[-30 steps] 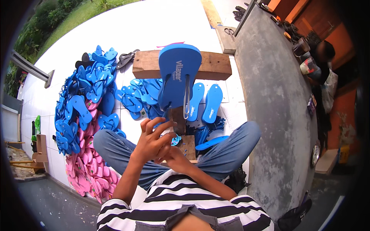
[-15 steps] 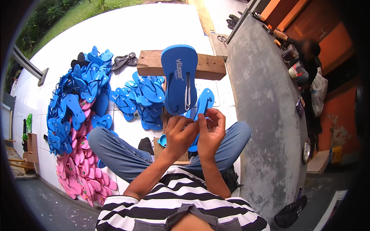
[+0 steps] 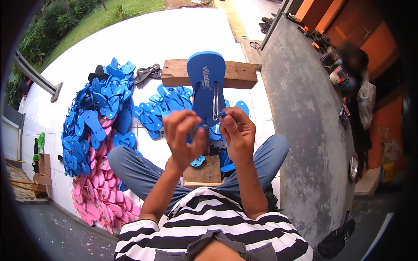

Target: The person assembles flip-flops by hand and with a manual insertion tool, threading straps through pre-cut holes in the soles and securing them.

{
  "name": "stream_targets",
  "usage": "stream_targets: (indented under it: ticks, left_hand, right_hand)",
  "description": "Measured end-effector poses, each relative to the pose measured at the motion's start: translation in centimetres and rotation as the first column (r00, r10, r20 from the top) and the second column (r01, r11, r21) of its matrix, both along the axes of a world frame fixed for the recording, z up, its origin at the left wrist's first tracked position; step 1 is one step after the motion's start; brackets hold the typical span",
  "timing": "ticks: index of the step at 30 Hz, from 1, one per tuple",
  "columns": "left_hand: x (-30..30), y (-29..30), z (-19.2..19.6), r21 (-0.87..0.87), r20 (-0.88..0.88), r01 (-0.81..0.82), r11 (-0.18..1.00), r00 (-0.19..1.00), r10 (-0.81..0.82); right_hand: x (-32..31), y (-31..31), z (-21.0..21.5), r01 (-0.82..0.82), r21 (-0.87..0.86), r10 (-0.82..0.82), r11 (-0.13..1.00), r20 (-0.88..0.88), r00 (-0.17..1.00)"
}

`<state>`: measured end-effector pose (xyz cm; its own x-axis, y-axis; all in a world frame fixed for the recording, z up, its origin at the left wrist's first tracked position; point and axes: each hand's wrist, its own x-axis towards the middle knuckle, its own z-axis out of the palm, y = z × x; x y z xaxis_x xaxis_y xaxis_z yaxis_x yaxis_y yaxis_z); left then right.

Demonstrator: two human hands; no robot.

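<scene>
– How would the sandal sole (image 3: pixel 207 93) handle?
– Probably light and springy, hardly fragile; best gripped by the side edges, clear of the wire loop (image 3: pixel 216 104).
– And lying where?
– Just ahead of both hands, in front of the wooden block (image 3: pixel 241 75), lower end between the fingertips.
– Hands?
– Right hand (image 3: pixel 238 137): thumb and forefinger pinching a blue strap end (image 3: pixel 222 114), likely soft and bendy. Left hand (image 3: pixel 180 137): blurred, fingers and thumb spread.
</scene>
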<state>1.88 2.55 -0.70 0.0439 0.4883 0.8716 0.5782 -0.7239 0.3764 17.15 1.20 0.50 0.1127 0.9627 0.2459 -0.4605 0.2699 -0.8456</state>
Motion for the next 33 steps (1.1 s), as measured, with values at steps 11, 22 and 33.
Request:
stream_targets:
  ticks: [11,22,33]
  left_hand:
    - [-0.1,7.7,9.2,-0.442,0.243,0.354,0.825,0.932,-0.270]
    - [0.0,5.1,5.4,-0.309,0.511,0.610,0.730,0.754,-0.414]
    - [1.6,3.1,5.6,-0.328,0.648,0.622,0.711,0.696,-0.311]
  right_hand:
    - [2.2,1.1,1.1,-0.254,-0.144,0.275,0.956,0.151,0.950]
    - [2.6,1.5,1.4,-0.360,-0.253,0.365,0.898,-0.029,0.931]
    - [-0.6,2.5,2.4,0.041,0.099,-0.068,0.994,0.283,0.957]
